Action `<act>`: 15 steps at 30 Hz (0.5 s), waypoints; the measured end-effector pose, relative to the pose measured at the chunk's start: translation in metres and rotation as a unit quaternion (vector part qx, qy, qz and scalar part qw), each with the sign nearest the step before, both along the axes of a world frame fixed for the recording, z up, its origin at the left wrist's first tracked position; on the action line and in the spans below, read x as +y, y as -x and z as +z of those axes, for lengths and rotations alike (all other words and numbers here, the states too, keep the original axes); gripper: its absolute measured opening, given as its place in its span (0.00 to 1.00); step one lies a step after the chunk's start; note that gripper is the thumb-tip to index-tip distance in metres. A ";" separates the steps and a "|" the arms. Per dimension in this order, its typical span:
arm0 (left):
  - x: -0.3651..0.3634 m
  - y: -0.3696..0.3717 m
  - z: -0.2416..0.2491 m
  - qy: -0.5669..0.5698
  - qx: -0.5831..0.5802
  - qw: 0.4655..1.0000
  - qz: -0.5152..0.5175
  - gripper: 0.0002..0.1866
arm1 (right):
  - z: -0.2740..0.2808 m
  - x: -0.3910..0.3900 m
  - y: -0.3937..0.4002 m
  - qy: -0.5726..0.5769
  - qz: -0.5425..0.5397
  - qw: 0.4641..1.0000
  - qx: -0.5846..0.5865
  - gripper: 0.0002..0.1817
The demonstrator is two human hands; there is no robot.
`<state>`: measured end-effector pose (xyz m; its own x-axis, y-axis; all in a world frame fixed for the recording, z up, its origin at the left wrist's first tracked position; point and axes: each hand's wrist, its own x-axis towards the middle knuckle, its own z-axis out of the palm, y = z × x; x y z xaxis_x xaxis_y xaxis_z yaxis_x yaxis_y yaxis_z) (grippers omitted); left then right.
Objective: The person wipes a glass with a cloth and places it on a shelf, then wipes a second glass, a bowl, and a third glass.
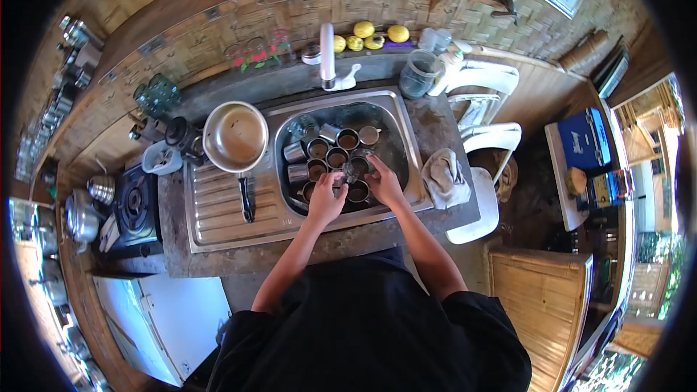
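Both of my hands are over the sink basin [401, 133], which holds several metal cups [348, 139], some upright and some tipped on their sides. My left hand [327, 199] has its fingers curled at the near side of the cups. Across from it, my right hand [385, 183] reaches in with bent fingers. Between the fingertips is a small, shiny, see-through thing [353, 168] whose kind I cannot make out. A white faucet [328, 58] stands behind the basin.
On the left drainboard [210, 212] sits a metal pan [236, 136] with a black handle. A crumpled cloth [445, 178] lies right of the sink. Behind stand a clear container [420, 74] and yellow fruit [364, 29]. A gas stove [136, 203] is at far left.
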<state>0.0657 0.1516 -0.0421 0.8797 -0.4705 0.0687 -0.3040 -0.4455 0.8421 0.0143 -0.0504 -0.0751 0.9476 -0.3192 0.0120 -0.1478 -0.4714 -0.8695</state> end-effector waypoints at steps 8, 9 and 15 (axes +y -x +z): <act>-0.023 0.004 -0.017 0.020 0.032 0.998 -0.055 0.18 | 0.028 -0.039 -0.009 0.249 -0.256 0.934 0.028 0.13; -0.025 0.005 -0.017 0.016 0.036 0.998 -0.056 0.17 | 0.027 -0.047 -0.013 0.264 -0.236 0.933 0.060 0.14; -0.020 0.002 -0.018 0.027 0.025 0.998 -0.041 0.17 | 0.035 -0.074 -0.036 0.295 -0.154 0.925 0.183 0.12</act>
